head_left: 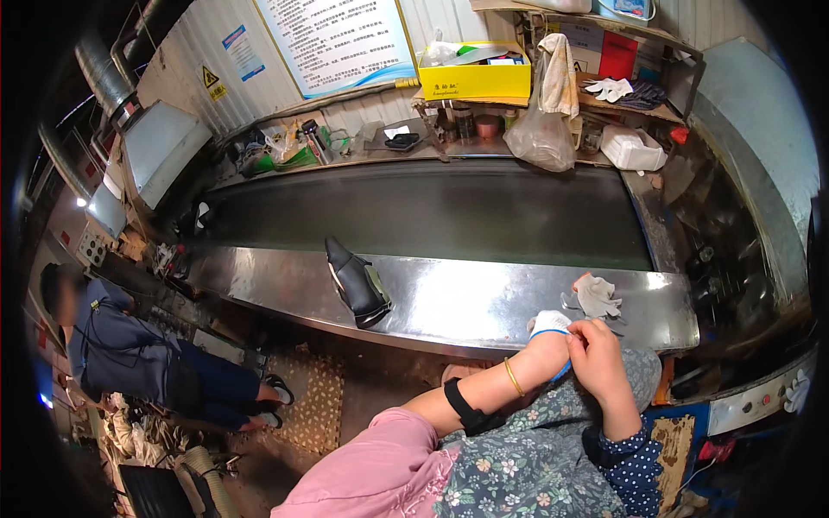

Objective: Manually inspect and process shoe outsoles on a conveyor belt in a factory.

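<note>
My left hand (549, 323) wears a white knit glove with a blue-edged cuff, its fingers hidden beyond the wrist. Bare, my right hand (596, 356) has its thumb and fingers pinched together at that glove's cuff, by the left wrist. Just beyond the hands, a greyish-white work glove (598, 296) with an orange edge lies on the metal ledge (466, 298). Farther left on this ledge rests a black shoe (356, 281), its pointed end toward the dark conveyor belt (414, 211).
A yellow box (475, 79) stands on the back shelf beside a hanging plastic bag (542, 138). A white container (633, 148) sits at the belt's far right corner. At the left, another person (129, 345) in dark clothes stands beside the line.
</note>
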A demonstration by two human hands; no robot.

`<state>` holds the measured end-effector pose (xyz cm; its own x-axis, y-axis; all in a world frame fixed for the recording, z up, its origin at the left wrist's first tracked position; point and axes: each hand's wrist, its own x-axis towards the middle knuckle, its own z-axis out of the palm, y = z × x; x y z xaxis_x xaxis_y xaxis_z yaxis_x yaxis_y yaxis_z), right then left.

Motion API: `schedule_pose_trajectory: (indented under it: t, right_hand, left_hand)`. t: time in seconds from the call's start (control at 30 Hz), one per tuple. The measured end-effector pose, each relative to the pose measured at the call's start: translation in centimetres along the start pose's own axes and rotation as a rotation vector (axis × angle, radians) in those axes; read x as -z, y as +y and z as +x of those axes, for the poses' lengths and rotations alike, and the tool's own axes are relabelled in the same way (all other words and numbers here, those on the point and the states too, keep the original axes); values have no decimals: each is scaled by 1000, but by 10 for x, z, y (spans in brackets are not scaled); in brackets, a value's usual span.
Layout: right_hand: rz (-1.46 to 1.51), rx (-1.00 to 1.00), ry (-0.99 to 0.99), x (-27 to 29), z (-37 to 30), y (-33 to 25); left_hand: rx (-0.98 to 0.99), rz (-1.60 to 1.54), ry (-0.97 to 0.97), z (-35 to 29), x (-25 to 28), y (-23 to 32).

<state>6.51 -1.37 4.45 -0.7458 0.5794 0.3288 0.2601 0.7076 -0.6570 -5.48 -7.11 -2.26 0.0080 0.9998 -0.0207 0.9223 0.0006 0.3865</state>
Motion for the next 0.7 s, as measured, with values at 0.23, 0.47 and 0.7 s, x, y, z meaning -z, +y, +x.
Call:
schedule_pose_trajectory:
  t: [0.23,0.47,0.7]
  right_hand:
    - [80,-121,-100,0,8,6]
    - [-183,19,-54,-23,10,8]
    - [-237,131,-363,-16,9,15]
  left_hand:
    - [-40,202,-92,-9,27,10]
    - [-71,278,227,-7,-51,-24]
    - [-96,305,-302,-10,-11,-1]
